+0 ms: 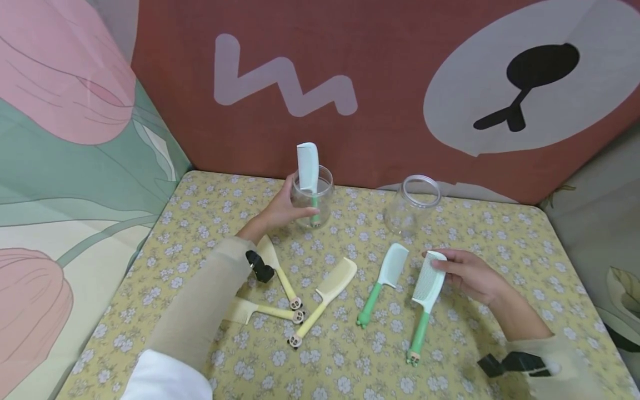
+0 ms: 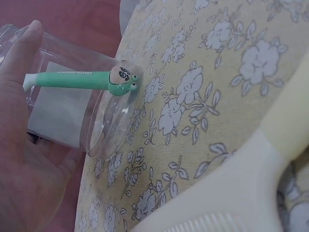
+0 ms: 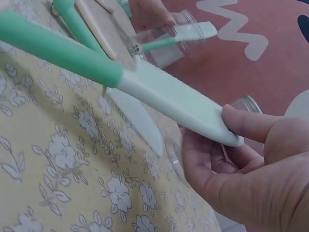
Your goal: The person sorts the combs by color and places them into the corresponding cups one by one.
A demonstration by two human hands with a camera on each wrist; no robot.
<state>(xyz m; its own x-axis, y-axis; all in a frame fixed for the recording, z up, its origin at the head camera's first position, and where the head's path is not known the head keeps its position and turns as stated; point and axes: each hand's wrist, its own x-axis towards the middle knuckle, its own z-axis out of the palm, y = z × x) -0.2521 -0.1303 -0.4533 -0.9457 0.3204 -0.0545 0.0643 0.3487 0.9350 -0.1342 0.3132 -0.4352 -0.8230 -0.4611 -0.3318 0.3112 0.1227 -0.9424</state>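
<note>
Around a clear jar [image 1: 325,208] at the back of the table curls my left hand [image 1: 282,208], its thumb across the near side. Inside that jar a green-handled comb [image 1: 308,164] stands handle down, its pale teeth end above the rim; the left wrist view shows the frog-like handle end [image 2: 124,86] near the jar's bottom. With thumb and fingers my right hand [image 1: 467,272] pinches the pale end of another green-handled comb [image 1: 429,283], its handle pointing toward me. In the right wrist view this comb [image 3: 169,99] is raised above the table. A third green-handled comb [image 1: 393,265] lies just left of it.
A second clear jar [image 1: 402,214] stands at the back right. Several yellow combs lie left of centre, one [image 1: 337,280] nearest the middle and another [image 1: 282,278] partly behind my left sleeve. The flowered tablecloth [image 1: 350,361] meets a printed fabric wall [image 1: 390,144] behind.
</note>
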